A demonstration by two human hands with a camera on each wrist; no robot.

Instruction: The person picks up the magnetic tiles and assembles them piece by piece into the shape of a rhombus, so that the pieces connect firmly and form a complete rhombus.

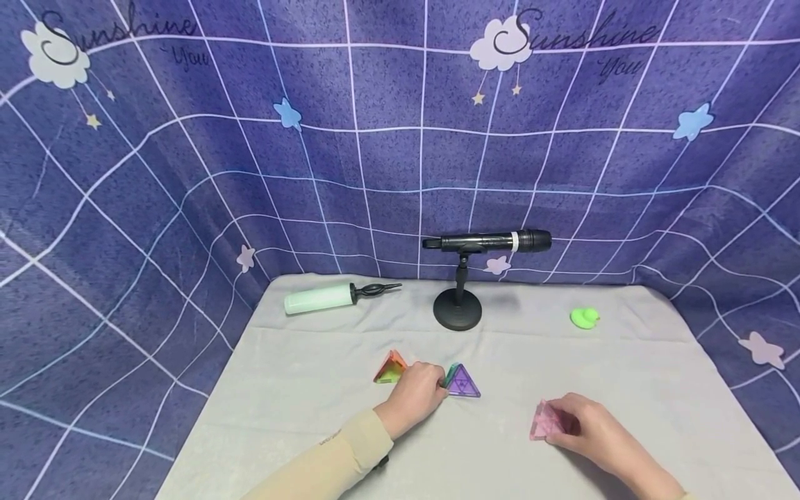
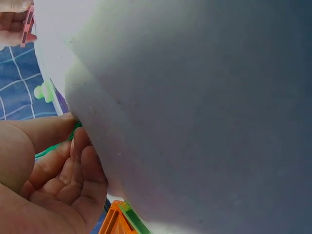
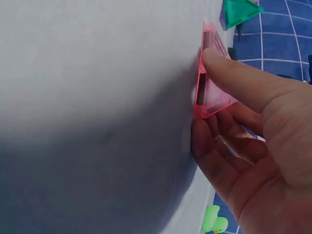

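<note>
On the cloth-covered desk (image 1: 294,403), nearer the front edge than the back, the left hand (image 1: 420,389) pinches a green translucent plastic triangle (image 1: 451,373) between thumb and forefinger, its other fingers curled. A purple translucent plastic triangle (image 1: 463,384) slants against the green one, so this grip probably steadies both. An orange-and-green plastic triangle piece (image 1: 390,368) stands just beyond that hand, toward the desk's left edge. Toward the right edge, the right hand (image 1: 590,427) pinches a pink translucent plastic triangle (image 1: 545,421), thumb on one side and fingers on the other, which likely keeps it tilted up; whether it touches the cloth I cannot tell. A lime-green toy duck (image 1: 584,318) sits near the far right corner.
</note>
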